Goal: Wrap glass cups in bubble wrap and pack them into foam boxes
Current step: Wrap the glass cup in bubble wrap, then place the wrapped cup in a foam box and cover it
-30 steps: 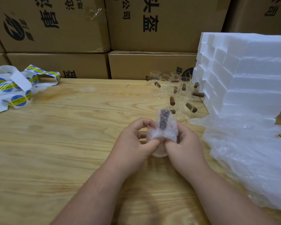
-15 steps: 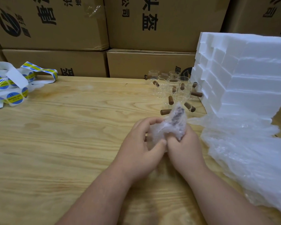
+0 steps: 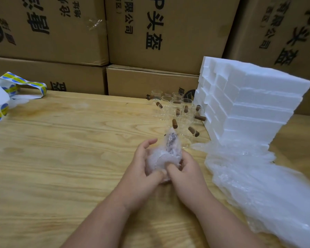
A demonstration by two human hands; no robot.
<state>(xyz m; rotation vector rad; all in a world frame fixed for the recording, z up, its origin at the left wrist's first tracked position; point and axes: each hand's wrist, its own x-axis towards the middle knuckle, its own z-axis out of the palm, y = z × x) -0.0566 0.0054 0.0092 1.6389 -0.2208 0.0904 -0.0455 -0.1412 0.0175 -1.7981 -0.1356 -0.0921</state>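
Left hand (image 3: 141,173) and right hand (image 3: 183,173) both grip bubble-wrapped glass cup (image 3: 166,155) just above wooden surface (image 3: 61,149). Unwrapped glass cups (image 3: 177,111) cluster beyond, beside stacked foam boxes (image 3: 249,104). Bubble wrap pile (image 3: 258,185) lies right.

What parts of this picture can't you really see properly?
Head view only:
- The cup inside the bubble-wrapped bundle: wrap, left hand and right hand hide its shape.
- Foam boxes: stacked, so their insides are hidden.
- Unwrapped glass cups: clear, overlapping and small; no sure count.
- Sticker roll: cut off by the left edge.
- Bubble wrap pile: runs off the right edge.
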